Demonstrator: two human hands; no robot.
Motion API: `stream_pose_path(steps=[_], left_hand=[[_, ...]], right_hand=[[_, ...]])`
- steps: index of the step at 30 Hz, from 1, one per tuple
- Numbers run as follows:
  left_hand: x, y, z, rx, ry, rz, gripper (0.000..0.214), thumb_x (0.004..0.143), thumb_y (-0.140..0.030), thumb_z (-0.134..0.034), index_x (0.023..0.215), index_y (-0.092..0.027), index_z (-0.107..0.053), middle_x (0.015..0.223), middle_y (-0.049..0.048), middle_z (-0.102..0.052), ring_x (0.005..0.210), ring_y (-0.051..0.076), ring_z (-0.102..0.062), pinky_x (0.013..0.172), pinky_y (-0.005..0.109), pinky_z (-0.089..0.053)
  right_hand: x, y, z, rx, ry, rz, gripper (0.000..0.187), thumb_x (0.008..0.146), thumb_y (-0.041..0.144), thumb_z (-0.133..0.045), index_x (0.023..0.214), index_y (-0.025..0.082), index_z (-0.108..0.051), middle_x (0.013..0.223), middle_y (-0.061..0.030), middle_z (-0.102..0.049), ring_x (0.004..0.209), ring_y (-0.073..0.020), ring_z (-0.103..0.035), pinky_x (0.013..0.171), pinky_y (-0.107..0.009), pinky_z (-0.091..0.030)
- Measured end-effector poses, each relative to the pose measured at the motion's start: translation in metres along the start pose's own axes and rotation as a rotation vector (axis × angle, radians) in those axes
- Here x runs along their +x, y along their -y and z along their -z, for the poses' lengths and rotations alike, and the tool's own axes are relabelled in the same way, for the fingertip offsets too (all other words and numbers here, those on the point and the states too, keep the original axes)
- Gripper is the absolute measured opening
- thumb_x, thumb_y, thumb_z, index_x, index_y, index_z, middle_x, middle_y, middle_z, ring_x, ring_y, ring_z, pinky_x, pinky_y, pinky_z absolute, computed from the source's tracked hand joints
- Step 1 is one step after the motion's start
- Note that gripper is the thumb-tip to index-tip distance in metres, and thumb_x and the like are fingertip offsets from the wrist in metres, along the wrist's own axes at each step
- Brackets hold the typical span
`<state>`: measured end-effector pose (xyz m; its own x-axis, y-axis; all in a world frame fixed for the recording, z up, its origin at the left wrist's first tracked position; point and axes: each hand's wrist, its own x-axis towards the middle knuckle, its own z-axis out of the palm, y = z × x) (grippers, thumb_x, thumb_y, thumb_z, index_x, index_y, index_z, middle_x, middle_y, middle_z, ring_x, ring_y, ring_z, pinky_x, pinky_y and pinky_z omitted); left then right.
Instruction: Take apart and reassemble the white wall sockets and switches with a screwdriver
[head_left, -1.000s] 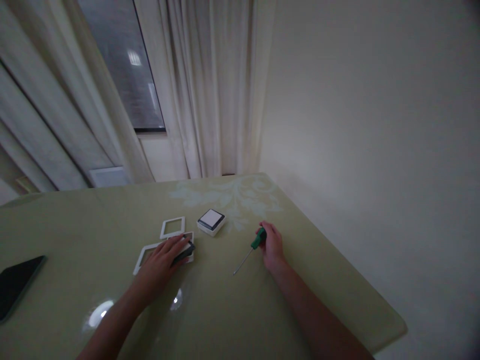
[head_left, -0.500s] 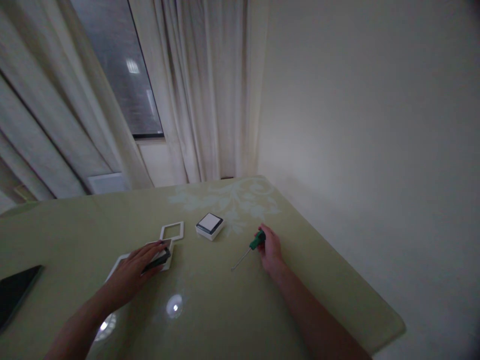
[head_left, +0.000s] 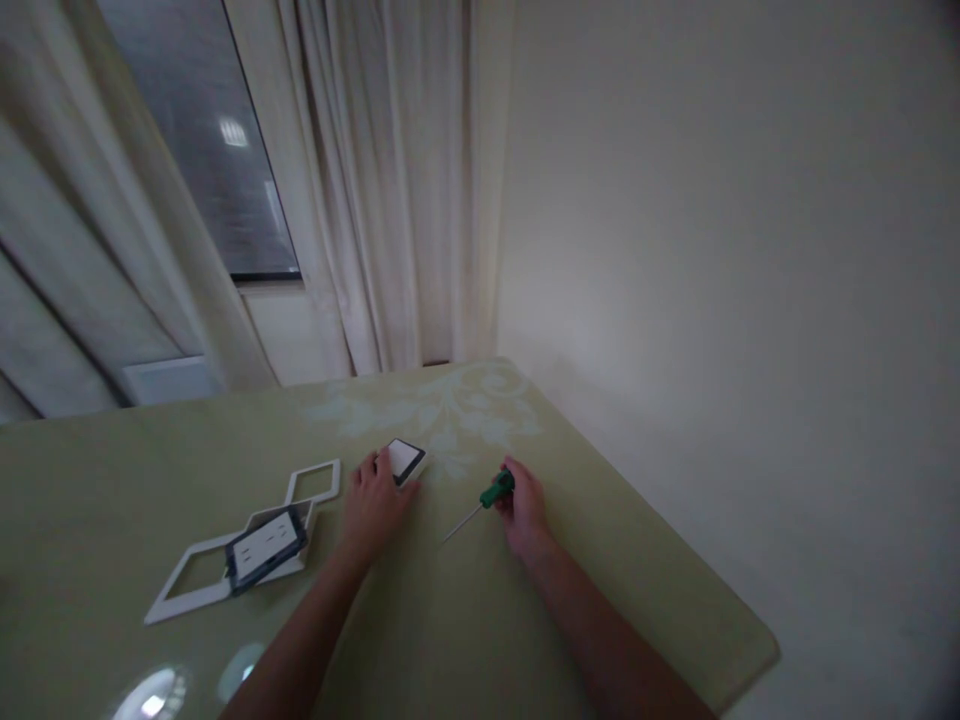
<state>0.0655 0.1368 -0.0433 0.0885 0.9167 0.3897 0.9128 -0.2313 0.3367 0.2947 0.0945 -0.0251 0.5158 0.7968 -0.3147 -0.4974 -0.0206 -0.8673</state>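
Observation:
My left hand [head_left: 373, 505] lies over the near side of a small white square switch module with a dark rim [head_left: 406, 459], fingers curled around its edge. My right hand [head_left: 523, 508] is closed on the green handle of a screwdriver [head_left: 495, 491]; its thin metal shaft points left and toward me and rests on the pale green table [head_left: 465, 620]. Left of my left hand, a dark-framed white switch insert [head_left: 264, 548] rests on a white frame, apart from both hands.
A double white frame [head_left: 196, 582] and a single white square frame [head_left: 313, 482] lie on the table's left part. Curtains [head_left: 390, 200] and a window stand behind the table. A plain wall is on the right. The table's right edge runs diagonally near my right forearm.
My left hand has let go of the dark-framed insert and moved right onto the white square module. The view has shifted right. My right hand keeps its hold on the screwdriver.

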Motion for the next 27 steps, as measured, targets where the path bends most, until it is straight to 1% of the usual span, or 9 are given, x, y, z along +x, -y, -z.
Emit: stream_pose_path(steps=[2, 4, 7, 9, 12, 14, 19, 24, 27], left_hand=[[0.001, 0.001, -0.001, -0.048, 0.002, -0.007, 0.065, 0.099, -0.046, -0.054, 0.15, -0.007, -0.046, 0.146, 0.0289, -0.06, 0.139, 0.045, -0.056, 0.113, 0.063, -0.046], [-0.01, 0.004, 0.006, -0.104, 0.025, -0.052, 0.064, 0.099, -0.05, -0.055, 0.147, -0.009, -0.049, 0.144, 0.0259, -0.062, 0.137, 0.043, -0.058, 0.113, 0.06, -0.048], [-0.047, 0.007, 0.024, -0.194, 0.105, -0.162, 0.06, 0.089, -0.05, -0.07, 0.14, -0.019, -0.059, 0.136, 0.0165, -0.07, 0.128, 0.037, -0.066, 0.108, 0.052, -0.056], [-0.078, 0.008, 0.036, -0.327, 0.201, -0.28, 0.065, 0.083, -0.039, -0.079, 0.144, -0.026, -0.057, 0.139, 0.0127, -0.07, 0.129, 0.036, -0.067, 0.109, 0.049, -0.057], [-0.117, 0.004, 0.048, -0.475, 0.204, -0.265, 0.081, 0.073, -0.021, -0.079, 0.148, -0.032, -0.051, 0.143, 0.0123, -0.068, 0.13, 0.037, -0.066, 0.109, 0.051, -0.058], [-0.131, 0.0, 0.05, -0.519, 0.175, -0.245, 0.085, 0.067, -0.017, -0.077, 0.146, -0.033, -0.051, 0.143, 0.0105, -0.068, 0.13, 0.037, -0.066, 0.11, 0.051, -0.058], [-0.135, -0.005, 0.052, -0.535, 0.146, -0.24, 0.084, 0.067, -0.012, -0.072, 0.146, -0.034, -0.051, 0.149, 0.0091, -0.063, 0.137, 0.036, -0.061, 0.115, 0.054, -0.055], [-0.136, -0.002, 0.054, -0.538, 0.176, -0.228, 0.095, 0.065, -0.008, -0.072, 0.152, -0.036, -0.044, 0.151, 0.0089, -0.062, 0.139, 0.038, -0.06, 0.114, 0.06, -0.055], [-0.135, 0.001, 0.055, -0.543, 0.188, -0.204, 0.097, 0.067, -0.011, -0.074, 0.154, -0.037, -0.042, 0.153, 0.0089, -0.061, 0.139, 0.038, -0.061, 0.114, 0.058, -0.056]], right_hand=[[0.001, 0.002, 0.002, -0.009, 0.0, 0.029, 0.026, 0.076, 0.045, -0.077, 0.074, 0.023, -0.064, 0.059, 0.004, -0.062, 0.047, -0.0132, -0.056, 0.045, -0.024, -0.043], [0.003, 0.004, 0.003, -0.016, 0.006, 0.063, 0.029, 0.077, 0.048, -0.077, 0.074, 0.023, -0.063, 0.059, 0.004, -0.06, 0.048, -0.0136, -0.056, 0.045, -0.024, -0.042], [0.004, 0.008, 0.005, -0.025, 0.032, 0.105, 0.032, 0.075, 0.051, -0.077, 0.071, 0.023, -0.064, 0.059, 0.0036, -0.059, 0.05, -0.0136, -0.056, 0.046, -0.024, -0.042], [0.003, 0.009, 0.005, -0.037, 0.055, 0.12, 0.035, 0.073, 0.054, -0.078, 0.069, 0.022, -0.064, 0.058, 0.0032, -0.059, 0.05, -0.0135, -0.055, 0.046, -0.024, -0.042], [-0.003, 0.01, 0.005, -0.062, 0.076, 0.138, 0.04, 0.071, 0.057, -0.08, 0.065, 0.022, -0.061, 0.056, 0.0031, -0.058, 0.049, -0.0129, -0.055, 0.044, -0.024, -0.041], [-0.01, 0.01, 0.004, -0.08, 0.083, 0.151, 0.041, 0.071, 0.057, -0.08, 0.064, 0.022, -0.061, 0.056, 0.0029, -0.06, 0.046, -0.0121, -0.054, 0.04, -0.023, -0.038], [-0.027, 0.019, 0.001, -0.098, 0.087, 0.224, 0.044, 0.077, 0.062, -0.077, 0.073, 0.023, -0.057, 0.052, 0.0033, -0.061, 0.037, -0.0118, -0.05, 0.031, -0.021, -0.029], [-0.032, 0.035, 0.004, -0.048, 0.062, 0.411, 0.045, 0.084, 0.063, -0.075, 0.083, 0.025, -0.052, 0.055, 0.007, -0.063, 0.036, -0.0109, -0.05, 0.03, -0.018, -0.035], [-0.033, 0.04, 0.007, -0.034, 0.068, 0.505, 0.044, 0.088, 0.062, -0.074, 0.086, 0.025, -0.051, 0.056, 0.0079, -0.063, 0.036, -0.0103, -0.049, 0.03, -0.018, -0.038]])
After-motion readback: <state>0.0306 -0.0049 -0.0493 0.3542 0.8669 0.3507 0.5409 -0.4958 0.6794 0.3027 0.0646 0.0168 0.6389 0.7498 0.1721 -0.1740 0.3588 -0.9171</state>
